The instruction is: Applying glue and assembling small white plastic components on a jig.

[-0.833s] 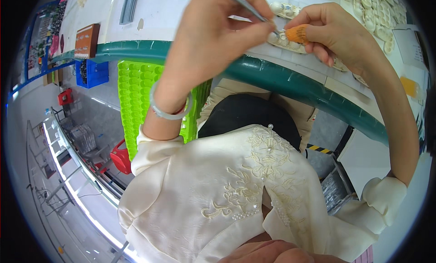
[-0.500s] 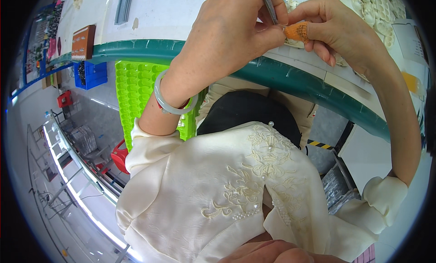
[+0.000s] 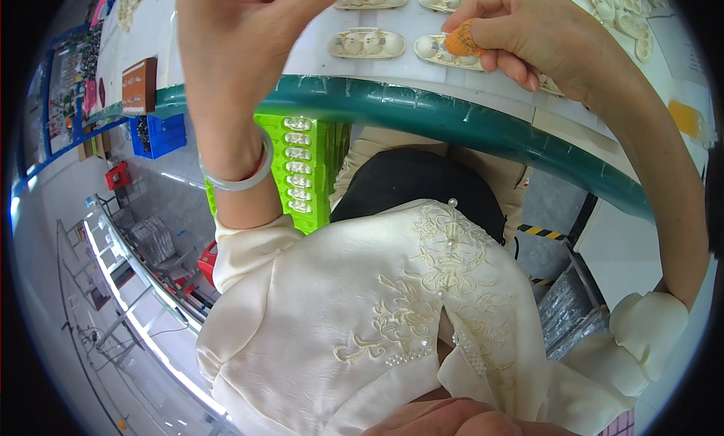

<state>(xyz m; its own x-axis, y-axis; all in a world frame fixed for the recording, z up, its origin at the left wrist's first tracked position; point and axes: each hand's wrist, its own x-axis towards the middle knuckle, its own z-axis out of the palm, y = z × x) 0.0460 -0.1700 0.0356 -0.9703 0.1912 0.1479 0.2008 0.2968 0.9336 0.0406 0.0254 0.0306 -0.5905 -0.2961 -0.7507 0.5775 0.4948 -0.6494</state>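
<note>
My left hand (image 3: 234, 48) is raised over the left of the table, its thumb pointing right. Its other fingers are cut off or hidden at the upper edge, so whatever they hold does not show. My right hand (image 3: 513, 36) is pinched closed above the table. An orange, dark-speckled finger cot (image 3: 463, 41) seems to cover its thumb tip. Whether something small sits in the pinch is hidden. Just behind that thumb lies an oblong cream plastic part (image 3: 429, 48) with round cups. Similar parts lie nearby, one of them a cream part (image 3: 366, 43) to the left.
Bright green trays (image 3: 320, 165) bearing several white parts stand below the table's green padded edge (image 3: 392, 97). A brown block (image 3: 139, 85) sits at the left edge, with a blue bin (image 3: 160, 137) beneath. More cream parts (image 3: 615, 18) are piled at the far right.
My left hand has pulled away leftward from my right hand; the slim metal tool it held is out of sight. My right hand has shifted slightly left. Cream parts behind the hands are uncovered.
</note>
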